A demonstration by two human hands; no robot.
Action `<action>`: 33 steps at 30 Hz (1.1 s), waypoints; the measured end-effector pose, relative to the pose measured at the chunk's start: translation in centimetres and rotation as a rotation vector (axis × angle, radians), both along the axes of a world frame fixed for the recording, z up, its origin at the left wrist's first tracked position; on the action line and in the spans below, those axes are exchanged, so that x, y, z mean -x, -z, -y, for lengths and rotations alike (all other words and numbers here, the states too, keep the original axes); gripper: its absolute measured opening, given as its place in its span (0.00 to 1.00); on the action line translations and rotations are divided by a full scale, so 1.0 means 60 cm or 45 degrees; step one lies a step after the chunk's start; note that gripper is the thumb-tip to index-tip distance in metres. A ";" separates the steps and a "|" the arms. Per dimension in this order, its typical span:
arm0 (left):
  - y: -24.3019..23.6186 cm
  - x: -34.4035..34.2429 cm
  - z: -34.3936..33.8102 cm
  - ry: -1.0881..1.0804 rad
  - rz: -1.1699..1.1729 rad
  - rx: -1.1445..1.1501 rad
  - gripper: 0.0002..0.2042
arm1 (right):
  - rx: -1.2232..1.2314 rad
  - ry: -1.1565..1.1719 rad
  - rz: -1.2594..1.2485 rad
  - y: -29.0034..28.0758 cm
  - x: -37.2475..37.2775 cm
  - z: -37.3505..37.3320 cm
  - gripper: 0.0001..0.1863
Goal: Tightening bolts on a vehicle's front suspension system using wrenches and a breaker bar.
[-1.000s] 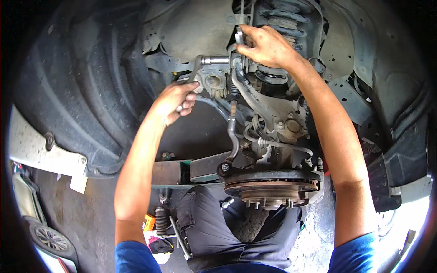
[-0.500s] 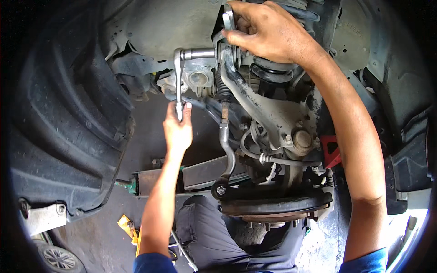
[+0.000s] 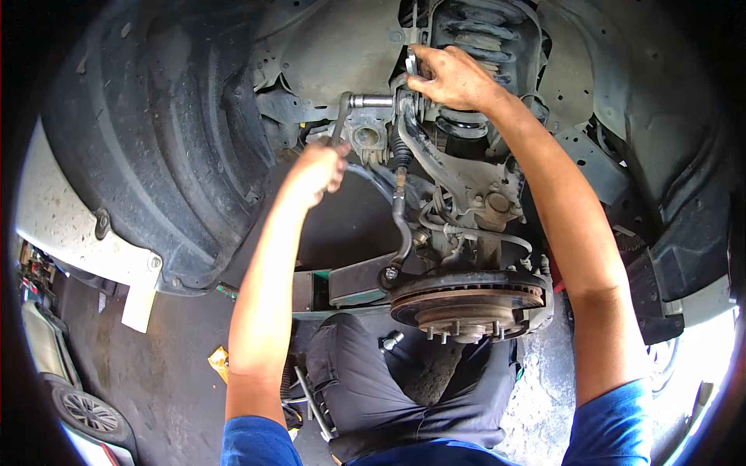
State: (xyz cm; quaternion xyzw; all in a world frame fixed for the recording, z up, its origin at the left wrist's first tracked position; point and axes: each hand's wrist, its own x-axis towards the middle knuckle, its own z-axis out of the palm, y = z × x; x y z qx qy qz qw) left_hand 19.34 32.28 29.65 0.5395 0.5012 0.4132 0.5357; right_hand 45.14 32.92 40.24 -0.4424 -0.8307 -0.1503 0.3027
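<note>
My left hand [image 3: 317, 172] is wrapped around the lower end of a ratchet handle [image 3: 339, 124], slightly blurred. A long chrome socket [image 3: 373, 101] runs from the ratchet head to the inner pivot of the control arm [image 3: 441, 167]. On the opposite side of that pivot, my right hand [image 3: 458, 79] grips a silver wrench [image 3: 411, 62] between thumb and fingers. The wrench's far end is hidden behind the bracket. Just below hangs the steering tie rod [image 3: 400, 210] with its ribbed boot [image 3: 401, 147].
A brake disc [image 3: 466, 299] with bare studs sits low in front of my knees. Above my right hand rises a coil spring [image 3: 478, 46]. The black wheel-arch liner [image 3: 163, 147] curves along the left. A socket-like metal piece [image 3: 393, 340] lies between my legs.
My left hand has gone from fingers along the ratchet handle to a closed fist, and the handle has swung slightly. My right hand stays on the wrench. The view has shifted, showing more spring.
</note>
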 end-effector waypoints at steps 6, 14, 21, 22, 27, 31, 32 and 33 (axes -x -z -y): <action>0.097 -0.021 -0.005 -0.379 -0.923 -0.672 0.16 | -0.022 0.001 0.025 0.006 0.010 0.008 0.31; 0.098 -0.030 0.008 -0.434 -0.834 -0.649 0.15 | 0.031 0.090 -0.028 0.023 0.028 0.036 0.26; 0.110 -0.020 -0.002 -0.412 -0.761 -0.679 0.16 | 0.073 0.175 -0.038 -0.004 0.043 0.035 0.30; 0.111 -0.018 -0.004 -0.412 -0.753 -0.685 0.16 | 0.093 0.232 -0.019 -0.006 0.047 0.034 0.30; 0.111 -0.019 -0.002 -0.420 -0.737 -0.658 0.17 | 0.134 0.322 -0.073 0.004 0.072 0.039 0.29; 0.107 -0.024 -0.001 -0.407 -0.667 -0.662 0.16 | 0.024 0.242 -0.046 -0.007 0.047 0.027 0.24; 0.108 -0.021 0.000 -0.409 -0.671 -0.656 0.16 | 0.060 0.289 0.041 -0.013 0.050 0.027 0.25; 0.108 -0.017 0.001 -0.409 -0.669 -0.653 0.16 | 0.065 0.285 0.040 -0.017 0.052 0.029 0.25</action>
